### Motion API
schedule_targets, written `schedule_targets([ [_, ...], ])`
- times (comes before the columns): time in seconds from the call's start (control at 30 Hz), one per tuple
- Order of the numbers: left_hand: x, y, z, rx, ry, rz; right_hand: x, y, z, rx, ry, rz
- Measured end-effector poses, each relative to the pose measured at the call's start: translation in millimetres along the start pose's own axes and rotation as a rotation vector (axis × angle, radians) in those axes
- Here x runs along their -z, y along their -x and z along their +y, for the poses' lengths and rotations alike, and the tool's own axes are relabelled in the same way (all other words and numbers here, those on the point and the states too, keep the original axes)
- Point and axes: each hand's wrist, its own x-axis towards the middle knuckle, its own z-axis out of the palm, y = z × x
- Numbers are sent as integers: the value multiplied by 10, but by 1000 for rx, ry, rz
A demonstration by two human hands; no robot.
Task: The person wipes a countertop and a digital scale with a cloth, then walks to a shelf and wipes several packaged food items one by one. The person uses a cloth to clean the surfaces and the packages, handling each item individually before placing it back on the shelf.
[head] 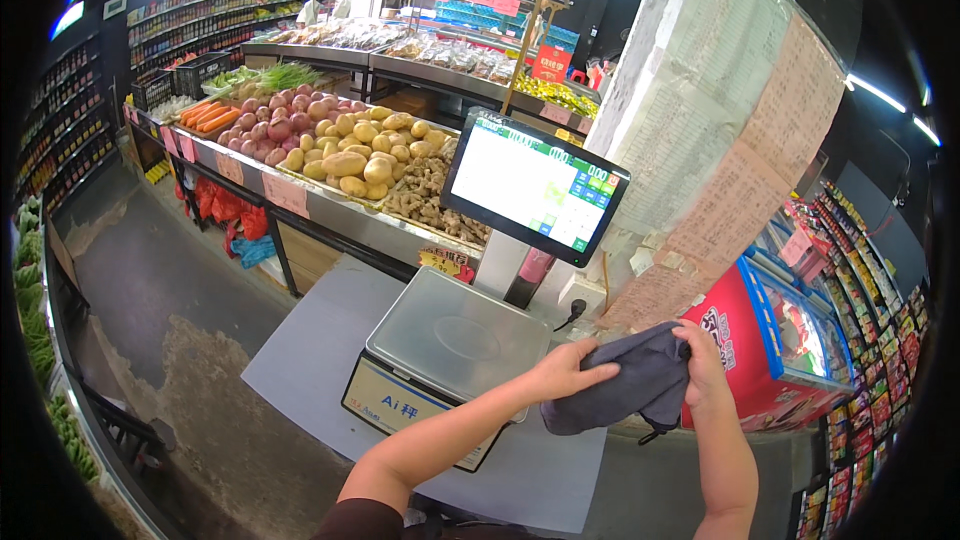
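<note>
A dark grey cloth (619, 386) hangs between my two hands, to the right of an electronic weighing scale. My left hand (574, 373) grips its left side, thumb across the front. At the upper right corner, my right hand (701, 360) holds the cloth, and a small dark loop dangles from its lower edge. The scale has a flat metal weighing plate (461, 334) with nothing lying on it. Above the plate, a lit touch screen (536, 184) is tilted towards me. The scale stands on a pale grey tabletop (315, 360).
A produce stand holds potatoes (360, 154), ginger (435, 195), red-skinned tubers (277, 124) and carrots (210, 116). Papers with handwriting cover a pillar (697, 127) at right, with a plugged-in socket (581, 296) at its foot. A red chest freezer (742, 345) stands beyond my right hand.
</note>
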Motion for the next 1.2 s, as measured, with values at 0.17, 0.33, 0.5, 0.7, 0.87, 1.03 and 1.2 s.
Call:
schedule_targets([
  [0.17,95,66,-110,2,-449,-62,-159,-25,-94,-56,-149,16],
  [0.33,191,126,-137,302,-732,233,-311,-110,-37,64,-150,-70],
  [0.5,448,132,-264,398,-39,353,-542,-191,97,91,-167,14],
  [0.7,374,248,-454,-245,432,332,-951,-241,385,66,-116,-266],
  [0.87,466,326,-410,46,828,243,-1259,-284,600,294,328,-432],
  [1.03,569,146,-218,-112,1037,372,-1277,-310,654,997,1106,-217],
  [1.2,655,83,4,-131,941,368,-1165,-363,792,593,585,-318],
])
